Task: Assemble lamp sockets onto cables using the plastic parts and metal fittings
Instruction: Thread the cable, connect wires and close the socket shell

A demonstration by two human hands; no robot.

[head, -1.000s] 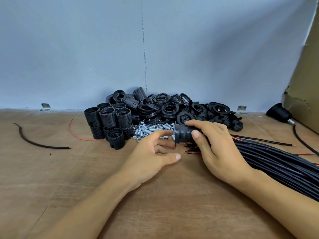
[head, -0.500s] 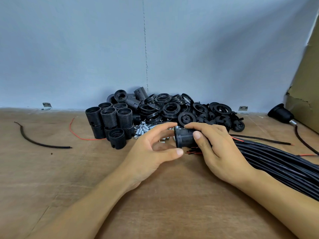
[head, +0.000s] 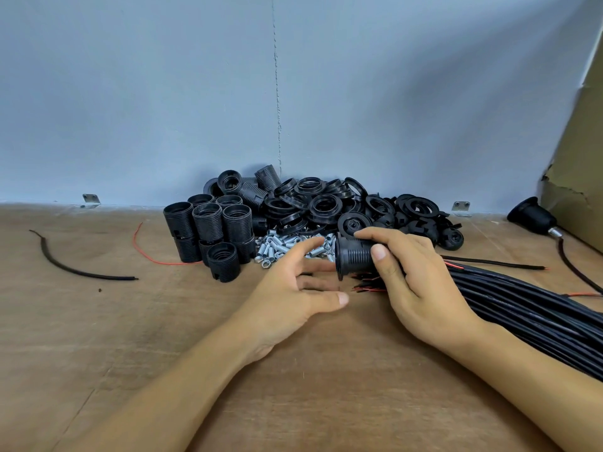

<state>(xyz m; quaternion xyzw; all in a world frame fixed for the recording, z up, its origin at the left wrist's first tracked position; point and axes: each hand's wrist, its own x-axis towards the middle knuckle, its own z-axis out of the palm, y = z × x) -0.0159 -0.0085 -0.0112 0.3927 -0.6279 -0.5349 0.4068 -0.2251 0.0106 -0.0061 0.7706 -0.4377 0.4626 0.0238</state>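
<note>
Done so far: one finished socket [head: 532, 217], already fitted on a cable, is seen at the far right of the tabletop [head: 98, 337]; it is judged to be a completed unit.
In hand: a black threaded socket [head: 354, 259] is held on its side just above the tabletop, at the stripped ends of the cable bundle [head: 522, 308]. Whether a cable is already fed into it cannot be told.
Left to do: most of the work is judged to remain. Many socket shells [head: 208, 223] stand upright at the back left, a heap of rings [head: 326, 203] lies against the wall, and the metal fittings [head: 284, 247] are piled loose between them and the hands.
Right grip: the right hand [head: 424, 288] is clamped on the socket, with the thumb on the near side of the threads and the fingers curled over the top.
Left grip: the left hand [head: 287, 298] is spread apart and nothing is held in it. Its fingertips are brought close to the socket's flanged end, over the edge of the fittings; whether contact is made cannot be told.
</note>
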